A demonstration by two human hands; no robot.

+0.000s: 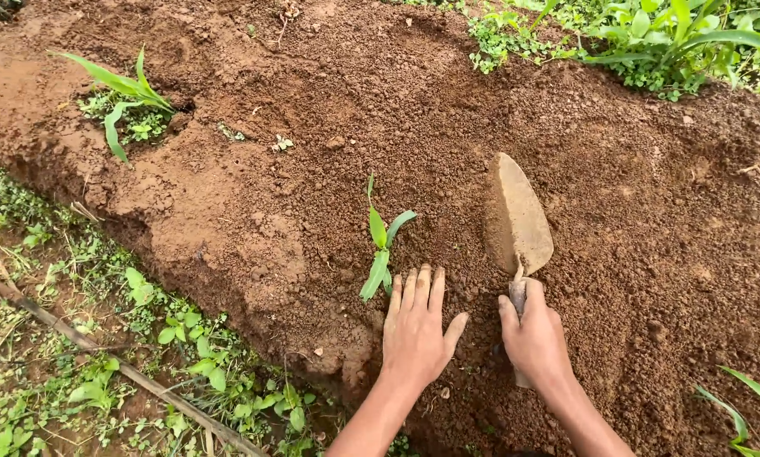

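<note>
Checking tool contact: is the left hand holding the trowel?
No, the left hand lies flat on the soil; the right hand grips the trowel.

I see even, soft daylight, no hard shadows, faint shade under my hands, no glare, soil crisp at centre, slight softness and wide-angle stretch toward the edges and corners.

Raised bed of loose red-brown soil (329, 110) as landmark. Near its upper left edge, a small leafy plant (126, 93) ringed by tiny weeds; along its far upper right border, a dense clump of green weeds and broad leaves (651, 42). Below its left bank, low ground weeds (177, 338) crossed by a thin dry stick (126, 368); at its lower right corner, a few long green blades (752, 415).
</note>
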